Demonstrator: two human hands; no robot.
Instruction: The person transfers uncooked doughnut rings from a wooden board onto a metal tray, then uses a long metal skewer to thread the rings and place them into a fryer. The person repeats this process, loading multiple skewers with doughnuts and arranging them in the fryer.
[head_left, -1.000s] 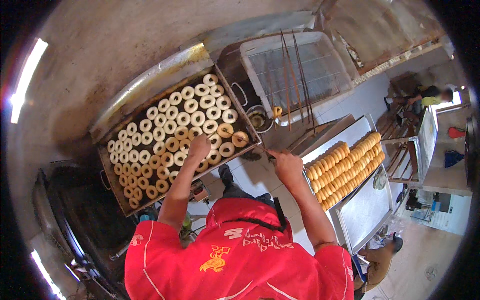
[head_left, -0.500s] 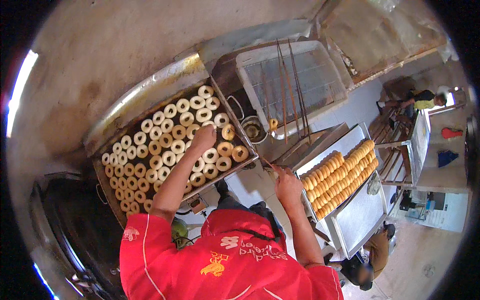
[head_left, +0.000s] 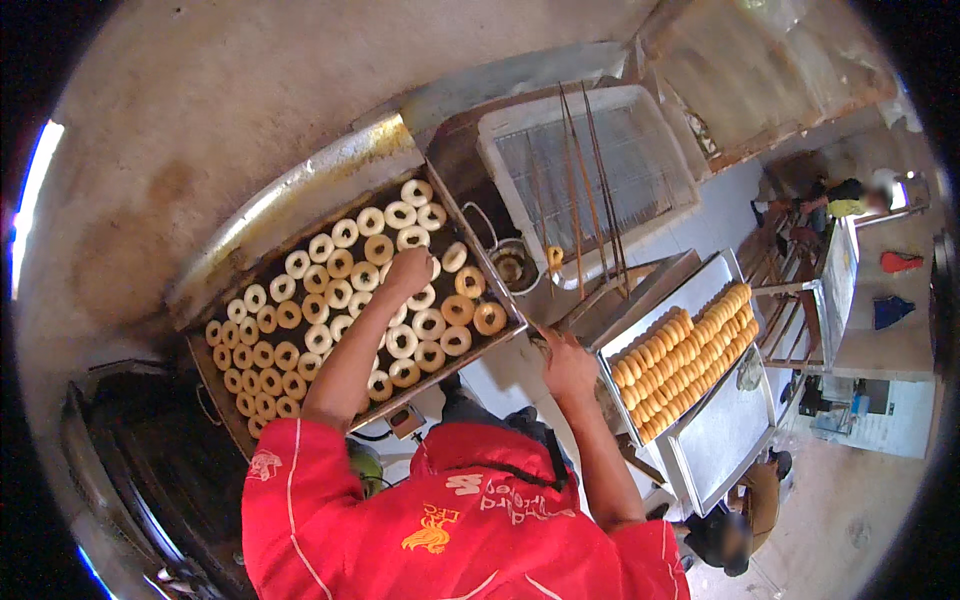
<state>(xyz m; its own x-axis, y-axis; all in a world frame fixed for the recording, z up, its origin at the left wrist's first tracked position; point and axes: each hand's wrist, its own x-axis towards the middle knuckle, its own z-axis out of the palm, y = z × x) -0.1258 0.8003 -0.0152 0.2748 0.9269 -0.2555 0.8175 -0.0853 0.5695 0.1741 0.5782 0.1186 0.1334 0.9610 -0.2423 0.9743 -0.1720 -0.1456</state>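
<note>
A wide rectangular fryer point(head_left: 505, 332) on the left holds several rows of ring doughnuts point(head_left: 428, 323), some pale and some golden brown. Over its right half reaches my left hand point(head_left: 408, 272), fingers curled in and partly hidden among the pale rings. What it pinches, if anything, I cannot make out. My right hand point(head_left: 570, 368) is closed around a thin stick point(head_left: 540, 328), just off the fryer's right corner. Beside that hand, a metal tray point(head_left: 628, 352) carries long rows of browned doughnuts point(head_left: 690, 350).
Behind the fryer stand a wire-racked basin point(head_left: 655, 205) with long thin rods point(head_left: 590, 190) across it and a small pot point(head_left: 512, 265). One browned ring point(head_left: 554, 257) hangs by the rods. A bare tray point(head_left: 715, 435) lies at right; people point(head_left: 745, 510) are beyond it.
My left hand has shifted slightly down and left among the doughnuts. Some rings near it have moved apart, opening a darker gap. The right hand still grips the stick.
</note>
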